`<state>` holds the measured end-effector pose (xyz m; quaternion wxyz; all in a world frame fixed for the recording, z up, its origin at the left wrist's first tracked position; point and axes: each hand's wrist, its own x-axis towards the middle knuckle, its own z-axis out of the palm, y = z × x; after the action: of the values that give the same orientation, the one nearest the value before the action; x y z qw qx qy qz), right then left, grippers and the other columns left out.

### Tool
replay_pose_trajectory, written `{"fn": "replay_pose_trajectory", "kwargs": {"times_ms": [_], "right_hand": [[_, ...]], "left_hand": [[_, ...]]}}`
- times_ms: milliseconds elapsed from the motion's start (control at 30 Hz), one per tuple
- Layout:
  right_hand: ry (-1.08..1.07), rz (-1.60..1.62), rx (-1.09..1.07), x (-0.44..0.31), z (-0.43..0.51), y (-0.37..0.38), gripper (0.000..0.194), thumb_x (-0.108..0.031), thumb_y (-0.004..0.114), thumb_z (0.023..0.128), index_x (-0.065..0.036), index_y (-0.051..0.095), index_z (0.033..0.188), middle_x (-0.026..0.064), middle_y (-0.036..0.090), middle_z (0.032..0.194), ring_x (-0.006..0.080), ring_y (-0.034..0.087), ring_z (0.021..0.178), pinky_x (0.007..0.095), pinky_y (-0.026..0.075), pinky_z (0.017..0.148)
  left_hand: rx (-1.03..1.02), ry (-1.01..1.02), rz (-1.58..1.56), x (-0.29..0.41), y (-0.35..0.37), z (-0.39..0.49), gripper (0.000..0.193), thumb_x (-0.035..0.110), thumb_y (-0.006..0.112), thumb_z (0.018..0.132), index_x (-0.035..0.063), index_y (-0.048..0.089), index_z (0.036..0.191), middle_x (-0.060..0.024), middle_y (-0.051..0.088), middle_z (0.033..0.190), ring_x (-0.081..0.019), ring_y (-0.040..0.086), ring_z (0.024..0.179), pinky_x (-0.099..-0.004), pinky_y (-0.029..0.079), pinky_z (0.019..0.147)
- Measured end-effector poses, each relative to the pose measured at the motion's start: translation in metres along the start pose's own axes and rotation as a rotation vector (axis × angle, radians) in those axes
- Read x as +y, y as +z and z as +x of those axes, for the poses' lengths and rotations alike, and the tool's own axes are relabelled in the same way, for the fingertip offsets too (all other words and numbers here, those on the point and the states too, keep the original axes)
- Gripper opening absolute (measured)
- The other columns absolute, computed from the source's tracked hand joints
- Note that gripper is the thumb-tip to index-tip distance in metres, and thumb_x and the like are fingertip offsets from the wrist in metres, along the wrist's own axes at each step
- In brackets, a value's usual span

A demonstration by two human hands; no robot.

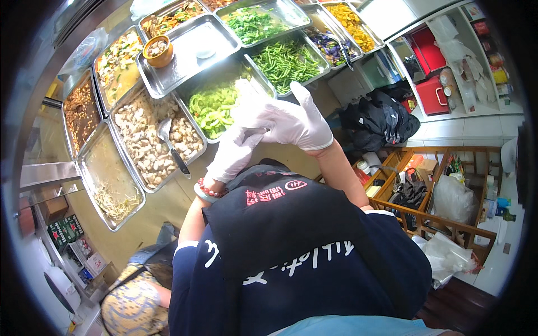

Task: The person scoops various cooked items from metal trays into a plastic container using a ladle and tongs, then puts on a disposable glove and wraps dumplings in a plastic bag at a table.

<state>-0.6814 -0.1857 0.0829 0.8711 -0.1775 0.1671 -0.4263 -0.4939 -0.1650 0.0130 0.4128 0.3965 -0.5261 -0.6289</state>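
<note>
Both my hands wear thin white gloves and meet in front of my apron [286, 214]. My left hand [235, 153], with a red bead bracelet and a pale bangle at its wrist, touches the right at the fingers. On my right hand [294, 126] one finger stands up apart from the others. Glare washes out the far fingers, so whether anything is between them is hidden. Just beyond lies a metal tray of sliced green vegetable [212, 107]. Left of it, a tray of pale sliced meat or mushroom [145, 138] holds a black-handled serving spoon [171, 140].
Around these stand trays of green beans [286, 61], leafy greens [252, 23], eggplant [330, 44] and bean sprouts [115, 201]. A brown pot [158, 51] sits in another tray. A wooden rack [441, 222] and black bag [378, 117] are at right. Another person [136, 298] is low at left.
</note>
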Motion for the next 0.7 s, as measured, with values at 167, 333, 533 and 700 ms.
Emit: {"fn": "replay_pose_trajectory", "kwargs": {"times_ms": [167,333,533,700], "right_hand": [[-0.07,-1.01,-0.074,-0.019,0.002,-0.028,0.085,-0.061,0.033,0.105,0.009,0.031,0.152,0.0228,0.053,0.144,0.0298,0.048,0.137,0.0457,0.027,0.12],[0.175,-0.588,-0.039,-0.059,0.006,-0.06,0.081,-0.059,0.035,0.106,0.01,0.039,0.148,0.0206,0.057,0.141,0.0255,0.051,0.134,0.0427,0.032,0.118],[0.404,-0.199,-0.001,-0.1,0.01,-0.077,0.085,-0.063,0.037,0.103,0.01,0.04,0.148,0.0227,0.055,0.143,0.0304,0.052,0.131,0.0449,0.037,0.115],[0.432,0.158,-0.118,-0.106,0.004,-0.089,0.091,-0.065,0.038,0.1,0.01,0.032,0.151,0.0281,0.046,0.148,0.0382,0.045,0.134,0.0461,0.034,0.116]], "left_hand": [[0.037,0.183,0.305,-0.01,0.014,0.013,0.025,0.0,0.057,0.097,0.0032,0.066,0.12,-0.0085,0.069,0.109,-0.0155,0.062,0.101,-0.03,0.049,0.091],[0.148,0.037,0.273,-0.03,0.038,0.022,0.026,0.001,0.054,0.098,0.0024,0.06,0.124,-0.0071,0.065,0.101,-0.0148,0.059,0.09,-0.0301,0.048,0.083],[0.382,0.034,0.081,-0.039,0.087,0.031,0.018,0.005,0.054,0.102,0.002,0.051,0.12,-0.0054,0.06,0.101,-0.0133,0.059,0.087,-0.0283,0.048,0.081],[0.616,0.027,-0.197,-0.039,0.12,0.024,0.015,0.008,0.058,0.102,0.0048,0.053,0.116,-0.0031,0.057,0.095,-0.0133,0.061,0.088,-0.0292,0.049,0.082]]}}
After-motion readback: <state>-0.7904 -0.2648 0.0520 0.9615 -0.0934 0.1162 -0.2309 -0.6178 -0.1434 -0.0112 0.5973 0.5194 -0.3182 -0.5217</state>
